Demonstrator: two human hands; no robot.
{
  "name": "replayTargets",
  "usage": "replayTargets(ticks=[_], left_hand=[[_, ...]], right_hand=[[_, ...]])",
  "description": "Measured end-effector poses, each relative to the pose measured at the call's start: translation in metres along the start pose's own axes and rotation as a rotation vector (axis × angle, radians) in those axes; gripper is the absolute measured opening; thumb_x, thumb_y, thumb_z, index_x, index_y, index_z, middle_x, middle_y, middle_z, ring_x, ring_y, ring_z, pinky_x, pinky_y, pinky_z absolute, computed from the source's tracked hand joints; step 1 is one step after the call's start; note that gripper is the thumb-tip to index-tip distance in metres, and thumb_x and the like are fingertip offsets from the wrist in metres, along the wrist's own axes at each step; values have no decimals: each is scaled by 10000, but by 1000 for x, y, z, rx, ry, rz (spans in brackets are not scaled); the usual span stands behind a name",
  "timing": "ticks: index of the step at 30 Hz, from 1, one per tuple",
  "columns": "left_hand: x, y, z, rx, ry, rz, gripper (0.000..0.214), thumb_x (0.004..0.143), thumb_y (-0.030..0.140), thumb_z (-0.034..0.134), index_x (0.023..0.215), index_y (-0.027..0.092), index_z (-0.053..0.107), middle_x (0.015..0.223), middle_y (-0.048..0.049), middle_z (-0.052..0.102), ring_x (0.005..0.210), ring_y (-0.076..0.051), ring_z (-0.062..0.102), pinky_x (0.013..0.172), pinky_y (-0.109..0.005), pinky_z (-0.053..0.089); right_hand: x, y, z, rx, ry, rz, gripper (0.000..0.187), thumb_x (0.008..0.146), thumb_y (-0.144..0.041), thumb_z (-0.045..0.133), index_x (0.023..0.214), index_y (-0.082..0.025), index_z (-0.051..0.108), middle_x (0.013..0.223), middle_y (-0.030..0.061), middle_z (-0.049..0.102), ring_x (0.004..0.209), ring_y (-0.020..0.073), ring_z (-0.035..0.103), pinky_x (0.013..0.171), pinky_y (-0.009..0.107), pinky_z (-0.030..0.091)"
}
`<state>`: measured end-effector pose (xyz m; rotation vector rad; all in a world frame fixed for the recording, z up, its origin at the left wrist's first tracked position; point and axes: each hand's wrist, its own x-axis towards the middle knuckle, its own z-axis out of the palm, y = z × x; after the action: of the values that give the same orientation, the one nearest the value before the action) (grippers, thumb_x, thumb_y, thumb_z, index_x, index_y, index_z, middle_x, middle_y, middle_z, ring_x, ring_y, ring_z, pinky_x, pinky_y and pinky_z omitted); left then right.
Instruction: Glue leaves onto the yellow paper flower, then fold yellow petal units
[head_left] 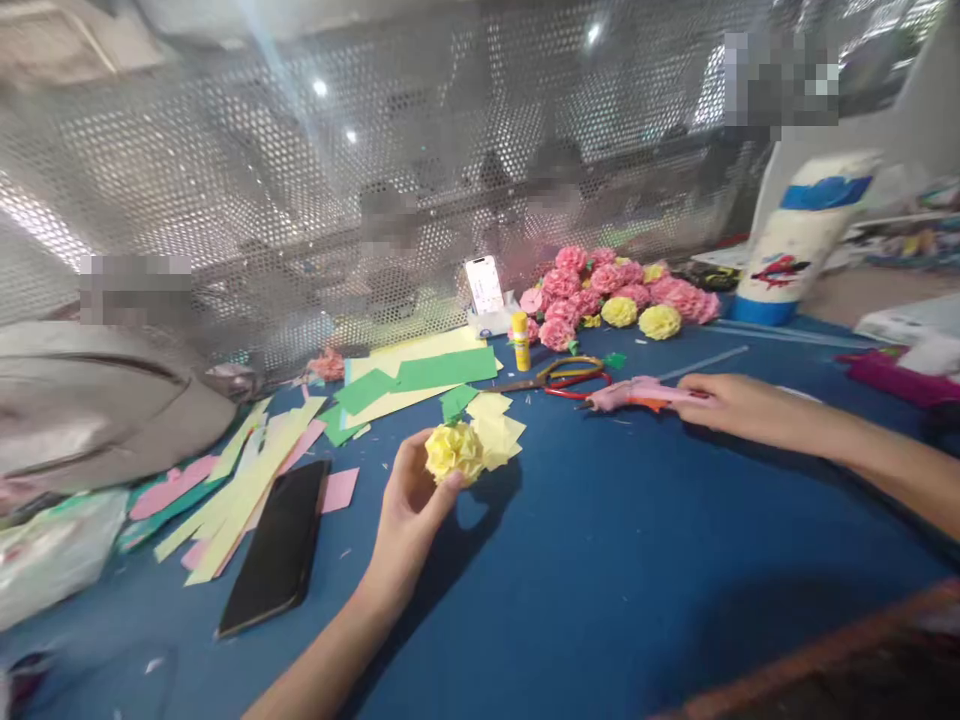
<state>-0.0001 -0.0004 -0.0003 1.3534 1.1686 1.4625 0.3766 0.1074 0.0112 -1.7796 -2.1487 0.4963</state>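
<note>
Between the thumb and fingers of my left hand is a yellow paper flower, held above the blue table. Pale yellow paper pieces lie just behind it, beside a small green paper piece. At the right, my right hand is closed around the handle of a pink glue gun, its nozzle pointing left; a clear glue stick shows behind it. A pair of scissors with orange and red handles lies left of the glue gun. A yellow glue stick tube stands upright farther back.
Pink and yellow paper flowers are heaped at the back, near a propped phone. A white and blue bottle stands right. On the left lie a black phone, paper strips and green sheets. A perforated metal screen rises behind.
</note>
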Motion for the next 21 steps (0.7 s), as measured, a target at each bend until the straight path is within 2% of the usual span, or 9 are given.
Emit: replayTargets(ticks=[2,4,7,9,11,13,16,18,21], left_hand=[[-1,0,-1,4,1,-5,475,841,443,735,1211,213,547,1173,-62,667,1080,-227,646,906,-303,521],[0,-1,-1,7,-4,-7,470,835,432,746,1207,221,551,1168,-55,662,1076,-221,644,918,-306,518],[1,0,-3,12,-22,-7,455,825,399,766,1196,231,562,1144,-40,656,1062,-205,642,934,-301,514],[1,0,-3,15,-34,-3,455,816,383,779,1192,238,568,1134,-33,654,1049,-198,644,931,-298,516],[2,1,-3,13,-41,5,465,805,380,789,1190,243,567,1139,-32,652,1046,-198,645,923,-297,520],[2,1,-3,10,-46,12,477,793,389,797,1185,245,567,1141,-32,651,1052,-203,645,918,-298,523],[2,1,-3,14,-50,8,479,798,394,793,1189,244,561,1145,-30,653,1064,-203,644,925,-295,520],[2,1,-3,22,-51,-6,471,815,393,780,1200,241,556,1154,-31,655,1072,-200,643,930,-290,517],[1,2,-4,35,-56,-35,468,836,405,758,1217,227,553,1164,-42,666,1069,-205,649,929,-292,519]], right_hand=[[-4,-1,0,205,-108,-6,430,790,-578,502,892,-169,586,676,61,634,564,185,585,507,291,458],[-8,-5,1,391,-162,-4,445,827,-589,500,970,-171,552,744,80,656,610,184,609,508,273,471],[-17,-17,2,615,-183,5,476,864,-556,525,1174,-195,500,1029,133,698,825,200,686,576,237,530],[-21,-28,1,746,-207,21,522,885,-485,572,1327,-232,456,1214,132,669,980,196,695,650,199,562],[-23,-39,-1,977,-284,102,548,849,-386,703,1338,-237,506,1316,130,624,1099,210,671,660,146,562],[-23,-50,-2,1090,-340,112,526,819,-316,771,1298,-233,571,1338,127,607,1118,214,659,637,122,556],[-18,-63,1,1169,-425,25,400,795,-261,808,1165,-190,675,1192,127,656,847,129,659,527,100,493],[-15,-72,5,1211,-467,-28,324,776,-264,821,1058,-152,706,916,85,667,608,67,521,438,112,399],[-13,-85,13,1251,-504,-73,321,769,-336,823,965,-117,696,668,-1,541,496,33,299,397,145,258]])
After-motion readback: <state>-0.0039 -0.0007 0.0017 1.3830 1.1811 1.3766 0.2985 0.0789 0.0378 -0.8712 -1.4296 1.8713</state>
